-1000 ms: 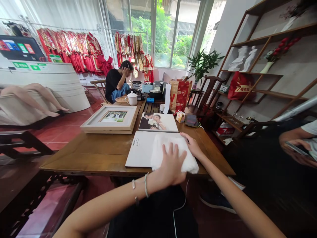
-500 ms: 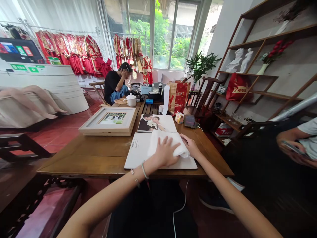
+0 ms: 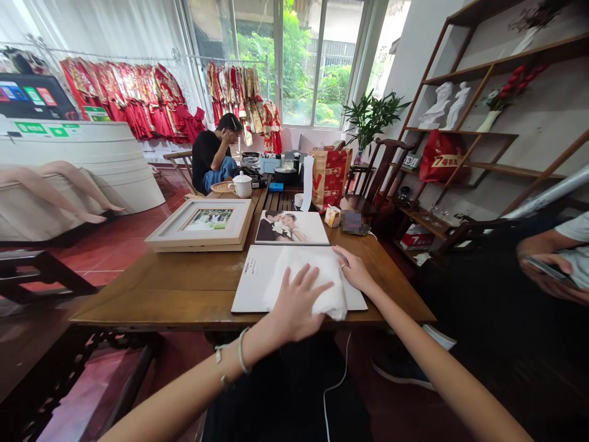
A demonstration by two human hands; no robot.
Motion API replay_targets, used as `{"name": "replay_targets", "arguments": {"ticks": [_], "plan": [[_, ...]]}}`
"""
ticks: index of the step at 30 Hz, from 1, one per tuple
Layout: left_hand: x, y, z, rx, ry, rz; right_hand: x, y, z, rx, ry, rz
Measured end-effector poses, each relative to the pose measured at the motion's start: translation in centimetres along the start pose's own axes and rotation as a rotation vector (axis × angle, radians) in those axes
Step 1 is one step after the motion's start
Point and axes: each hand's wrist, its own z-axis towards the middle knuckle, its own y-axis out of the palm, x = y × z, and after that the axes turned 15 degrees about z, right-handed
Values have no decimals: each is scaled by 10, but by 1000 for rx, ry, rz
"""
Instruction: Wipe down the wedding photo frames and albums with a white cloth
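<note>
A white photo panel [image 3: 251,293], with small print at its left, lies flat near the table's front edge. Over its middle is a folded white cloth [image 3: 332,293]. My left hand [image 3: 298,301] presses on the cloth with fingers spread and palm down. At the panel's upper right edge, my right hand [image 3: 353,270] has its fingers bent around the rim, beside the cloth; some fingertips are hidden. Just beyond lies another panel [image 3: 294,228] printed with a couple's photo, its near edge along the white one.
Stacked picture frames [image 3: 202,224] occupy the table's left. Behind are a lidded white cup [image 3: 242,184], a red paper bag [image 3: 329,178] and a small box [image 3: 332,216]. One person [image 3: 211,153] sits at the far end; another's hands [image 3: 552,270] hold a phone at right.
My left hand and the cloth have slid toward me and slightly left over the panel. My right hand stays at the panel's right edge.
</note>
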Motion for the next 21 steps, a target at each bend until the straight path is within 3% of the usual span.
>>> {"name": "replay_targets", "arguments": {"ticks": [4, 7, 12, 18, 21], "plan": [[24, -3, -34, -23, 17, -54, 0, 1, 0, 6, 12, 11], [29, -3, -36, -15, -7, -55, -1, 0, 0, 0, 24, 9], [10, -1, -1, -27, -59, -27, -2, 0, 0, -2, 16, -19], [-26, 0, 54, -127, -144, -18, 3, -1, 1, 4, -5, -11], [-36, 3, 69, -134, -180, -7, 4, -1, 1, 9, -6, 2]]}}
